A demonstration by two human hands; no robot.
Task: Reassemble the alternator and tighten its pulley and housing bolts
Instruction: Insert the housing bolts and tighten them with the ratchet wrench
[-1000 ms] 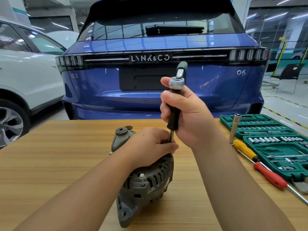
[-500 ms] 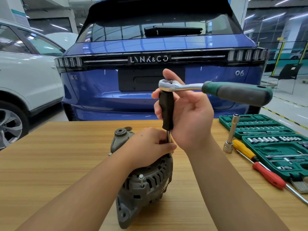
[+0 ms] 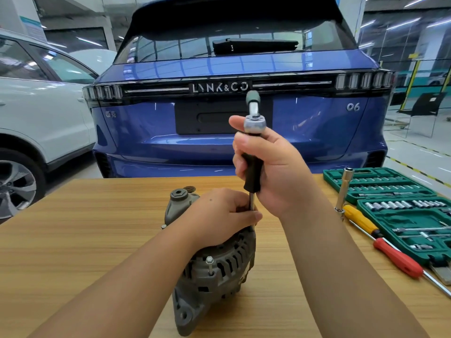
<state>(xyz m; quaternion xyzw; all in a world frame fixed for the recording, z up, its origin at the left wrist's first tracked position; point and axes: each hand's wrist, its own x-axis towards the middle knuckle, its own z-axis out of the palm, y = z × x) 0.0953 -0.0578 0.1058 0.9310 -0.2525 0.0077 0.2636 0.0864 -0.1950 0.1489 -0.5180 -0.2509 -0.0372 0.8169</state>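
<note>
Head view. We note alternator [image 3: 214, 269] lying on wooden table [image 3: 85, 240], near centre. Left hand [image 3: 224, 215] closed over alternator top, fingers pinching steel shaft. Right hand [image 3: 275, 167] wrapped shut round black extension grip [image 3: 252, 174], upright; ratchet [image 3: 253, 123] head on top, handle pointing away from us. At right, we record two open green socket cases [image 3: 402, 215]: rows of sockets and bits seated in moulded slots. Yellow screwdriver [image 3: 361, 222] and red screwdriver [image 3: 397, 258] beside the cases. One bolt [image 3: 209, 261] standing proud of housing.
</note>
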